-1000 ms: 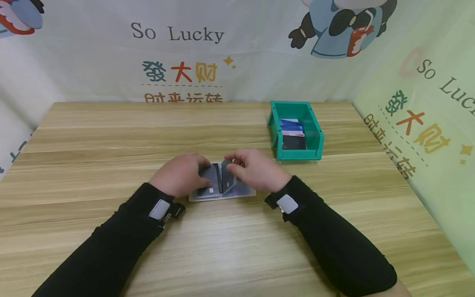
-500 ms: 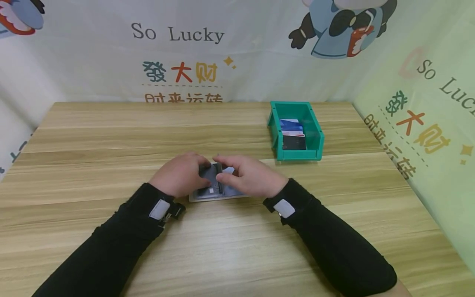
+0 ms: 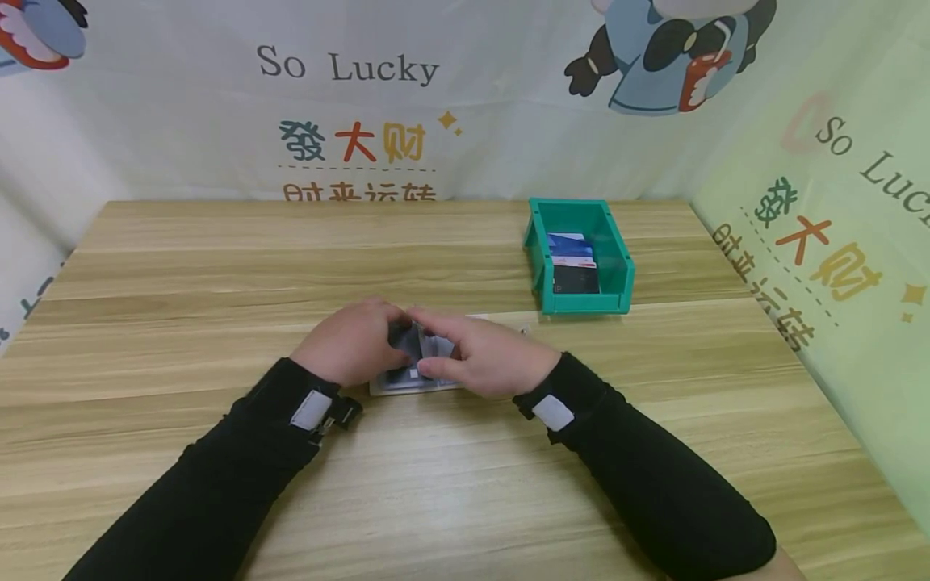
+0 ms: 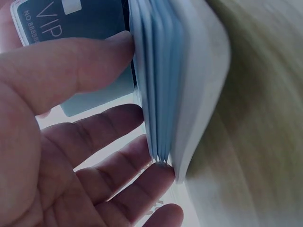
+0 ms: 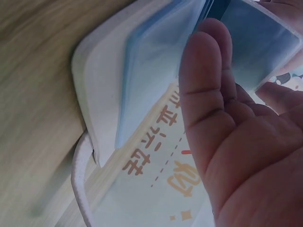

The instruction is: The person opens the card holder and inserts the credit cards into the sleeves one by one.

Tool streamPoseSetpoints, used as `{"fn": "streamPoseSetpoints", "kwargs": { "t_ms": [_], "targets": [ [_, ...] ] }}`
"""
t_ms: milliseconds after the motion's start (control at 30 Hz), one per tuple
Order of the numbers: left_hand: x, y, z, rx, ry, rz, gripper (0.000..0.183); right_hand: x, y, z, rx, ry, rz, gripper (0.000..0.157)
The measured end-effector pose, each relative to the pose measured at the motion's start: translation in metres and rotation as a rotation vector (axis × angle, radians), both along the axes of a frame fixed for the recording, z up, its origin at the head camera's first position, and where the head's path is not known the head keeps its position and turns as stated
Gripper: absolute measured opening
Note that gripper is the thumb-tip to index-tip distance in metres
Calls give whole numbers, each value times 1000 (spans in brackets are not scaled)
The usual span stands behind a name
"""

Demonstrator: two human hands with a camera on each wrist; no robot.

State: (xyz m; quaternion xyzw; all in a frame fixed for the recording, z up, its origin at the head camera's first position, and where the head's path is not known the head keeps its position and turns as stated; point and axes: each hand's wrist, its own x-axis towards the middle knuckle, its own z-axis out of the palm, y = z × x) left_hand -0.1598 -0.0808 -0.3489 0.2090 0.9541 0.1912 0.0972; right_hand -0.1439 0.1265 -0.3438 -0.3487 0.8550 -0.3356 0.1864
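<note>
A card holder (image 3: 400, 390) with clear sleeves lies spread on the table between both hands. My left hand (image 3: 349, 343) grips its left side. In the left wrist view, my thumb (image 4: 94, 59) lies over a dark VIP card (image 4: 52, 28) while the fingertips touch the edges of the stacked sleeves (image 4: 158, 85). My right hand (image 3: 494, 351) reaches over the holder from the right. Its fingers (image 5: 201, 90) look nearly straight beside a raised sleeve (image 5: 260, 42) in the right wrist view. How firmly it touches that sleeve is partly hidden.
A green bin (image 3: 587, 303) holding several cards (image 3: 574, 262) stands at the back right of the wooden table (image 3: 407, 492). Printed cloth (image 3: 494, 105) hangs behind and along the sides. A pale cord (image 5: 78, 175) extends from the holder.
My right hand has moved left across the holder, swinging a dark card sleeve over toward the left side. My left hand and the green bin have stayed in place.
</note>
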Motion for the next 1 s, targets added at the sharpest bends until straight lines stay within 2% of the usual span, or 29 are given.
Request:
{"fn": "streamPoseSetpoints", "kwargs": {
  "t_ms": [133, 400, 633, 833, 1000],
  "targets": [
    [-2, -2, -1, 13, -11, -6, 38, 2, -1, 0, 78, 9, -9, 69],
    [-1, -5, 4, 36, -57, 0, 20, 2, -1, 0, 126, 33, 12, 68],
    [-1, -8, 7, -28, -66, 7, 56, 2, -3, 1, 233, 85, 25, 58],
    [-1, -8, 8, -21, -58, -21, 49, 2, -3, 0, 244, 79, 21, 53],
    [2, -7, 7, -18, -92, -43, 61, 1, -1, 2, 194, 67, -2, 51]
  ]
}}
